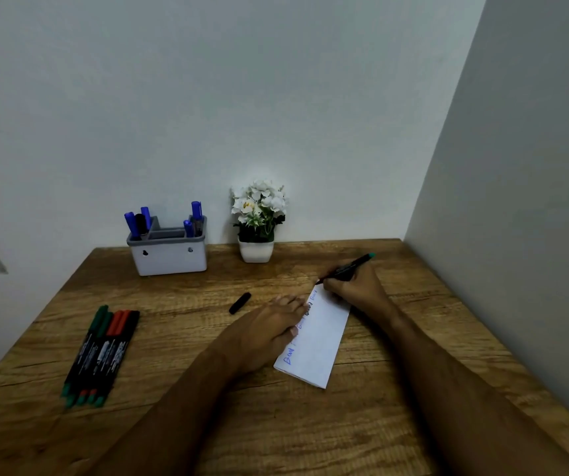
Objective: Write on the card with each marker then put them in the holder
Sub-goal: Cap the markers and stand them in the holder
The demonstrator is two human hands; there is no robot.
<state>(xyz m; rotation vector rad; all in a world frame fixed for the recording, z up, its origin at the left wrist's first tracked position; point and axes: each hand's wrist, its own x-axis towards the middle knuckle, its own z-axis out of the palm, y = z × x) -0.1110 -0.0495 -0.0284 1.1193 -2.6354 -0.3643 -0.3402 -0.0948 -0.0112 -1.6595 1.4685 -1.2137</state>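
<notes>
A white card (pixel 321 338) lies tilted on the wooden table (pixel 310 424), with blue and black writing along its left edge. My left hand (pixel 269 328) presses flat on the card's left side. My right hand (pixel 352 286) grips an uncapped black marker (pixel 345 267) with a green end, its tip at the card's far corner. A black cap (pixel 240 303) lies on the table left of the card. Several capped markers (pixel 102 352) with green, red and black caps lie in a row at the left. The grey-and-white holder (pixel 168 250) at the back holds several blue and black markers.
A small white pot of white flowers (pixel 257 221) stands at the back against the wall, right of the holder. A wall (pixel 517 201) closes off the table's right side.
</notes>
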